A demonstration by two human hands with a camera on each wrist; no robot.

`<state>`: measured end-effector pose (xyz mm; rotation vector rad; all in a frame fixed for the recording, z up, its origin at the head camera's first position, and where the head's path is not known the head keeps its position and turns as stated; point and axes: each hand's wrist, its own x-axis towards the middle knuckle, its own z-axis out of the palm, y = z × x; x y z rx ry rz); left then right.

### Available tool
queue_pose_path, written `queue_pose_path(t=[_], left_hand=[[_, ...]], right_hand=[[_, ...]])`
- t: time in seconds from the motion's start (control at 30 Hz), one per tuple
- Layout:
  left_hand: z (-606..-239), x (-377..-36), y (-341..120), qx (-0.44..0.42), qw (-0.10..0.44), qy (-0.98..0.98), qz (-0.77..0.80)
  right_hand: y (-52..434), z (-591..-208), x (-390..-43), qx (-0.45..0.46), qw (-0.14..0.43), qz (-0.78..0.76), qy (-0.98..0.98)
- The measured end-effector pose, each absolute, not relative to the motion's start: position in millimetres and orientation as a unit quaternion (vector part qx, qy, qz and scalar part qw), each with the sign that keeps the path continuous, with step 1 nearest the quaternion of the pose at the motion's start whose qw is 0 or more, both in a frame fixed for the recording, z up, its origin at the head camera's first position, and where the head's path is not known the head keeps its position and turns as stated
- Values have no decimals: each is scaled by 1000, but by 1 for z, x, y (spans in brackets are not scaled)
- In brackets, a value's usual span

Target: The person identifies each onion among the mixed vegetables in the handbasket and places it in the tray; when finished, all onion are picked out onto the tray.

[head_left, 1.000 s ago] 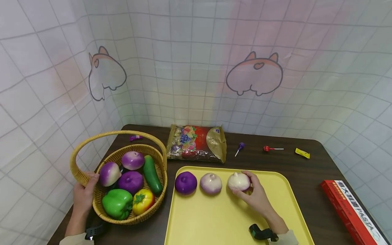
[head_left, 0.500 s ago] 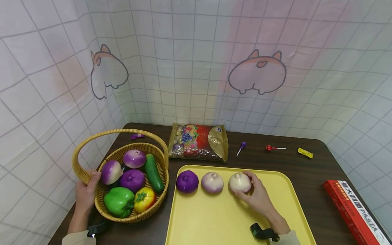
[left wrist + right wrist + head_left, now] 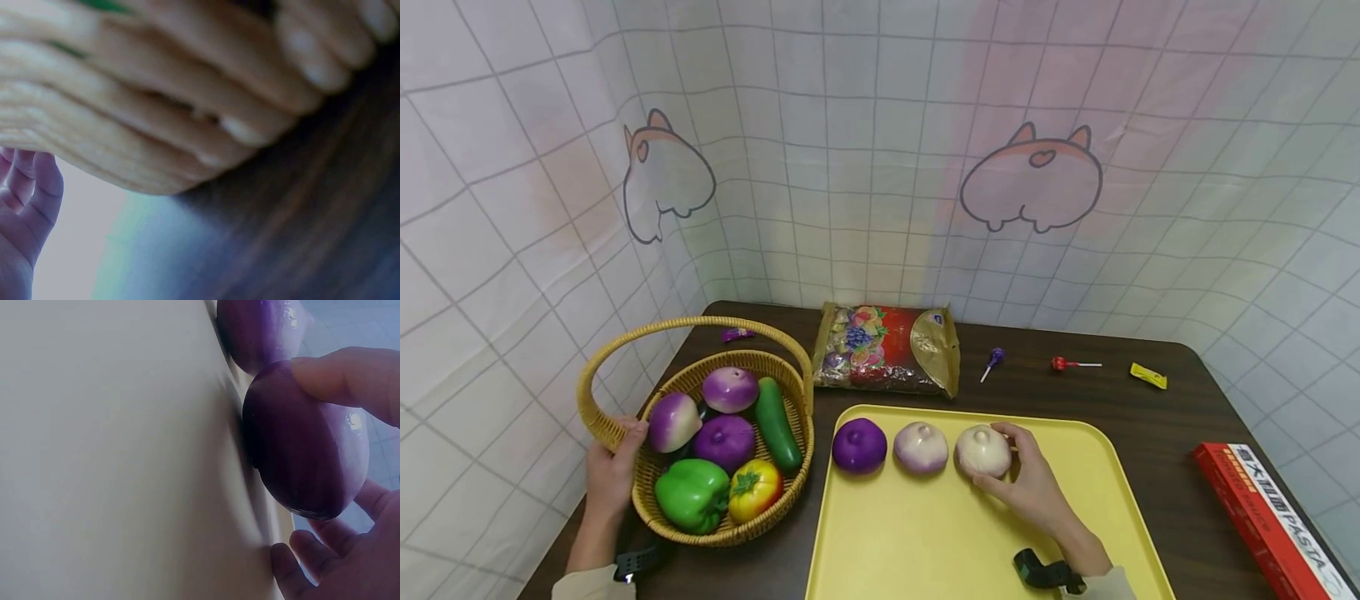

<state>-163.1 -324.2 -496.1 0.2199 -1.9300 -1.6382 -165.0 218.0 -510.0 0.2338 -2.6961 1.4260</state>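
Since a second ago, right hand [image 3: 1028,482] has nudged the pale onion [image 3: 982,451] leftward on the tray [image 3: 925,542], fingers cupping it; left hand [image 3: 608,472] grips the basket [image 3: 647,483] rim

Three onions [image 3: 921,447] lined up along the far edge of one yellow tray [image 3: 940,542]. Six vegetables in one basket [image 3: 625,433] at the worktop's left edge: three onions, one cucumber [image 3: 774,425], one green pepper [image 3: 689,495], one tomato [image 3: 752,490]. Along the far edge, one candy bag [image 3: 887,348], two lollipops [image 3: 1072,363] and two wrapped sweets [image 3: 1147,376]; one red box [image 3: 1270,521] at the right edge.

left hand [image 3: 608,468] curled gripping, right hand [image 3: 1028,477] cupped, fingers bent
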Motion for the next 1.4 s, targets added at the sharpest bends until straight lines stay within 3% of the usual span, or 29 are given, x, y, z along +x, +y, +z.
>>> queue_pose_path(t=[0.57, 0.7, 0.9, 1.0, 1.1, 1.3, 1.4], left_hand=[[-492, -156, -331, 88, 300, -724, -615], [-491, -155, -333, 86, 302, -720, -619], [-492, -153, -336, 88, 309, -719, -616], [-492, -154, -336, 89, 307, -720, -616], [-493, -156, -335, 88, 305, -720, -617], [-496, -162, -329, 74, 288, -723, -624], [-498, -163, -328, 73, 287, -728, -619]], right_hand=[[208, -508, -169, 116, 61, 474, -871], [204, -504, -170, 133, 110, 490, -855], [188, -484, -173, 168, 233, 514, -808], [171, -470, -173, 186, 254, 544, -778], [147, -456, -171, 220, 212, 610, -731], [91, -431, -155, 265, 21, 707, -655], [63, -424, -149, 278, -37, 692, -665]])
